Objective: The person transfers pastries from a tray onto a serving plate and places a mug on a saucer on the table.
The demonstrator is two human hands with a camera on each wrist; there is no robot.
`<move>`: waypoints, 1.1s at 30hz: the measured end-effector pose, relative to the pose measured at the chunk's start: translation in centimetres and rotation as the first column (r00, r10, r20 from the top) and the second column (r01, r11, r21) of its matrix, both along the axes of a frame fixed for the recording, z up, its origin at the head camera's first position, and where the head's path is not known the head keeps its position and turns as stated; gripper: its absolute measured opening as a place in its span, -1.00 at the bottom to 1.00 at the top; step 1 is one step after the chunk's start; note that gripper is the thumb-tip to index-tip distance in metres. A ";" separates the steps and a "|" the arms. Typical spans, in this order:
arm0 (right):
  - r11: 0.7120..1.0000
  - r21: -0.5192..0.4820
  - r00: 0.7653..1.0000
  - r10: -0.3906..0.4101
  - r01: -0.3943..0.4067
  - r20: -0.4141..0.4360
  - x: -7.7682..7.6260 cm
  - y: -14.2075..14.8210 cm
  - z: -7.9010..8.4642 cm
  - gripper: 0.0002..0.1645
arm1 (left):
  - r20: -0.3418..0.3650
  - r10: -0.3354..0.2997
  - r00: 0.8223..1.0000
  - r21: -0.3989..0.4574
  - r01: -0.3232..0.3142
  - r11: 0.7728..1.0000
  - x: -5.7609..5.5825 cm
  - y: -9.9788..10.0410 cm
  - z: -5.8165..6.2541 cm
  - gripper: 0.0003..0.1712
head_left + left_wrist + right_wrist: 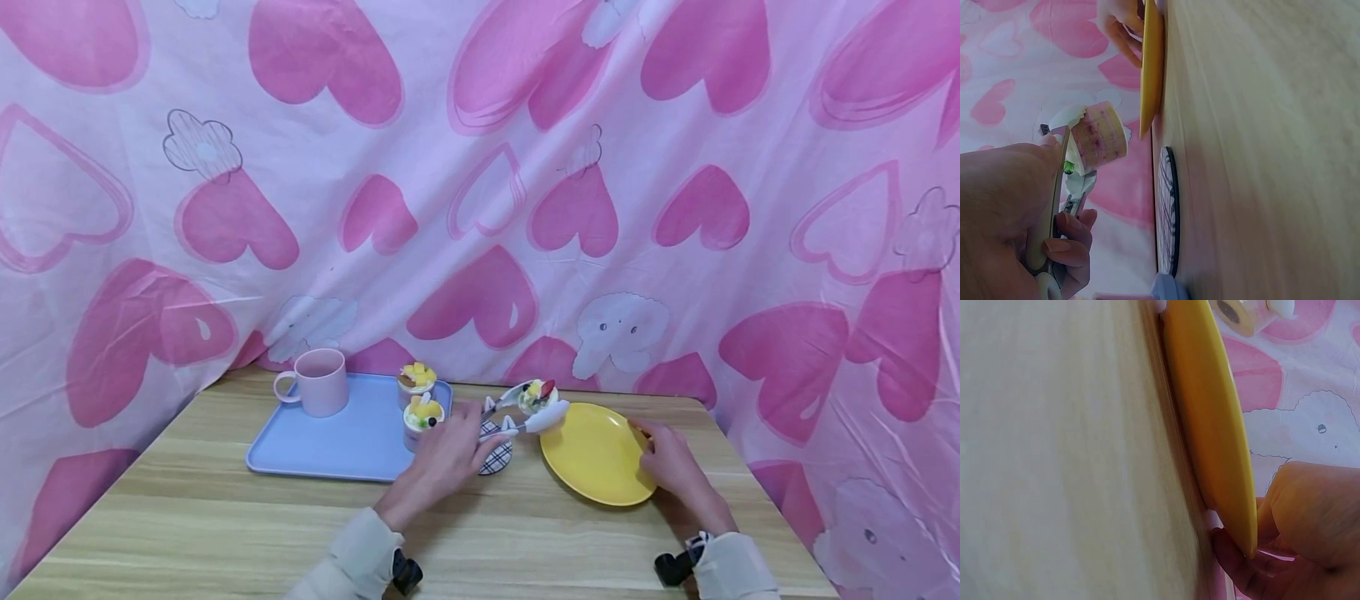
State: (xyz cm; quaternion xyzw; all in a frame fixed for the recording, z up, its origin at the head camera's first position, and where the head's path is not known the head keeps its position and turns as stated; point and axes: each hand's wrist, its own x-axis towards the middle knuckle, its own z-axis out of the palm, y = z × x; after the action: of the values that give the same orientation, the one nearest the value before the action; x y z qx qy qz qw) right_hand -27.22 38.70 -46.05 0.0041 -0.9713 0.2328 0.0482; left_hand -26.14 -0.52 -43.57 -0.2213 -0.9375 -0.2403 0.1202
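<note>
My left hand grips a pair of tongs with white tips. Between those tips is a small dessert cup topped with cream and fruit, held up near the left edge of a yellow plate. In the left wrist view the dessert cup is tilted, with its pinkish patterned side showing. My right hand pinches the plate's right rim. The right wrist view has the thumb above the plate and fingers under its edge.
A checked round coaster lies beneath my left hand. To its left a blue tray bears a pink mug and two more dessert cups, one behind, one in front. A heart-print curtain hangs along the table's back.
</note>
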 end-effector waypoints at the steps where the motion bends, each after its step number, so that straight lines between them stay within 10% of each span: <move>1: 1.000 0.005 1.000 0.001 -0.001 -0.006 0.0 0.0 0.0 -0.19 | -0.009 0.001 1.000 -0.002 -0.001 1.000 -0.1 0.1 -0.1 -0.35; 33: 0.999 -0.042 1.000 -0.013 0.014 0.020 0.3 -0.2 0.2 -0.18 | 0.075 0.021 0.997 0.027 -0.023 0.999 -1.5 5.1 -2.0 -0.37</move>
State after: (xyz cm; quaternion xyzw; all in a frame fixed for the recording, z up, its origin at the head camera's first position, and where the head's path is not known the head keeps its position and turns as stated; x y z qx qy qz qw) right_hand -26.94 38.45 -45.84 -0.0057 -0.9666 0.2530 0.0400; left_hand -27.62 4.62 -45.61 -0.1999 -0.9402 -0.2603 0.0911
